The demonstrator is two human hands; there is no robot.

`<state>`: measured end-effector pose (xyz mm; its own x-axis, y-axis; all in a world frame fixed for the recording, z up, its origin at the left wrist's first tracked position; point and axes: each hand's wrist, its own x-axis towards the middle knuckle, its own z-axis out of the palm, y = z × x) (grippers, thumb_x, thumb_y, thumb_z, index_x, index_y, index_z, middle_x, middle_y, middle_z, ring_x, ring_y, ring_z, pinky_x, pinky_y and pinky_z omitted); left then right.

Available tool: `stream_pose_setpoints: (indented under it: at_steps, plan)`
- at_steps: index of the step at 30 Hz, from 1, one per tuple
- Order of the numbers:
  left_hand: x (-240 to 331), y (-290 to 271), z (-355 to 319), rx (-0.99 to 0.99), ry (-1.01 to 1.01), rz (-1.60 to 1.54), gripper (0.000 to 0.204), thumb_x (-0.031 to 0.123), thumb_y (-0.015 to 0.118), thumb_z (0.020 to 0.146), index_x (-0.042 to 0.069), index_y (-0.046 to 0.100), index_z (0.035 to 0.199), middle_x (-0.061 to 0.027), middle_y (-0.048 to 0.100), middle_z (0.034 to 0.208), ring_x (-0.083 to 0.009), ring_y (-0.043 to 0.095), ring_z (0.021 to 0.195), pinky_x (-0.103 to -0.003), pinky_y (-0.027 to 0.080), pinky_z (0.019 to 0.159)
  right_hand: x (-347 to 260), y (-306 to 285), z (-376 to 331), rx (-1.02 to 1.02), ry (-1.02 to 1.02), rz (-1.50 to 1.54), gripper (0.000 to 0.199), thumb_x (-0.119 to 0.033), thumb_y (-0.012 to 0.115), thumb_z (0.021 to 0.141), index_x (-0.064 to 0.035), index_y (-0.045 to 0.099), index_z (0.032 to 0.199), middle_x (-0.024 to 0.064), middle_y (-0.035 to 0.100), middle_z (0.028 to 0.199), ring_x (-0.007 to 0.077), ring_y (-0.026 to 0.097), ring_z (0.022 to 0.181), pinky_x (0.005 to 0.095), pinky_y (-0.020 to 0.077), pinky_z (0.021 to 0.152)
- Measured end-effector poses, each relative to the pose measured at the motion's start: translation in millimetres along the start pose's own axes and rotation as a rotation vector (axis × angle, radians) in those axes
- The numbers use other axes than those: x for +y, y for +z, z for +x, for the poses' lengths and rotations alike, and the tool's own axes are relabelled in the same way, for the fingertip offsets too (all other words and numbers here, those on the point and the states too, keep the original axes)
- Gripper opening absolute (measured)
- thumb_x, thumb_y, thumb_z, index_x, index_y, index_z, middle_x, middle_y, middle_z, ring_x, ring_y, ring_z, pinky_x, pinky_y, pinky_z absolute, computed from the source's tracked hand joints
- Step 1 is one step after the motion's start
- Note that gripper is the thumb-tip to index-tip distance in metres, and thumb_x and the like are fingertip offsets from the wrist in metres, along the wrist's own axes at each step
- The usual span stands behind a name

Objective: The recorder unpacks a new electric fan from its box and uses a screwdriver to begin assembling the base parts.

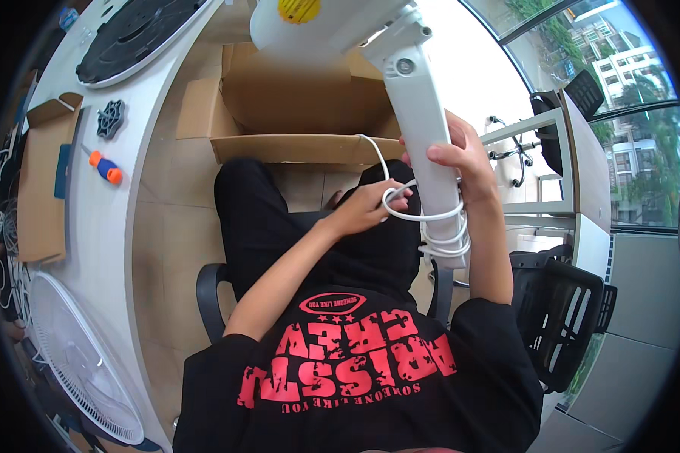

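Note:
A white fan body with a straight pole (417, 113) and a rounded motor housing (317, 34) is held up over my lap, tilted. My right hand (465, 158) is closed around the pole at about its middle, thumb across the front. A white power cord (376, 149) is wound several times around the pole's lower end. My left hand (366, 208) pinches a stretch of this cord just left of the pole. Beyond my knees stands an open cardboard box (302, 147); the motor housing covers part of it.
On the white table (155, 90) at left lie a round black base (136, 38), a dark star-shaped knob (110, 119), an orange-and-blue screwdriver (104, 167), a cardboard tray (45, 189) and a white fan grille (83, 355). Black chairs (555, 321) stand at right, beside windows.

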<state>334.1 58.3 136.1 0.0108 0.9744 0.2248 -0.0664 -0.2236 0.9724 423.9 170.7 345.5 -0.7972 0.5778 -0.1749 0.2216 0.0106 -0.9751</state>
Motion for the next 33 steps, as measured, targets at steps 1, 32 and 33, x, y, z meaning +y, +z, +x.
stream_pose_setpoints:
  at_steps: [1, 32, 33]
  plan:
    - [-4.4, -3.9, -11.1, 0.002, -0.065, -0.110, 0.027, 0.015, 0.069, 0.096, 0.002, 0.063, 0.119, -0.0140, 0.067, 0.115, -0.0217, 0.068, 0.105, -0.034, 0.052, 0.094, 2.8, 3.2, -8.7, -0.012, 0.001, 0.000, 0.081, -0.046, 0.078, 0.066, 0.0067, 0.056, 0.124, 0.0167, 0.067, 0.098, 0.0220, 0.070, 0.080, 0.0339, 0.0591, 0.075]
    - [81.8, -59.0, -134.1, 0.352, -0.112, 0.672, 0.025, 0.008, 0.077, 0.081, 0.006, 0.073, 0.106, -0.0068, 0.066, 0.080, -0.0268, 0.061, 0.074, -0.036, 0.049, 0.068, 44.5, 12.9, -66.8, 0.054, -0.138, 0.306, 0.085, -0.053, 0.078, 0.061, 0.0108, 0.059, 0.115, 0.0184, 0.065, 0.095, 0.0222, 0.069, 0.076, 0.0317, 0.0567, 0.065]
    - [85.6, -59.3, -136.7, 0.338, -0.108, 0.664, 0.025, 0.008, 0.077, 0.081, 0.006, 0.073, 0.106, -0.0068, 0.066, 0.080, -0.0268, 0.061, 0.074, -0.036, 0.049, 0.068, 45.3, 10.7, -67.6, 0.060, -0.157, 0.293, 0.085, -0.052, 0.078, 0.062, 0.0107, 0.058, 0.115, 0.0185, 0.065, 0.095, 0.0222, 0.069, 0.076, 0.0316, 0.0569, 0.066]
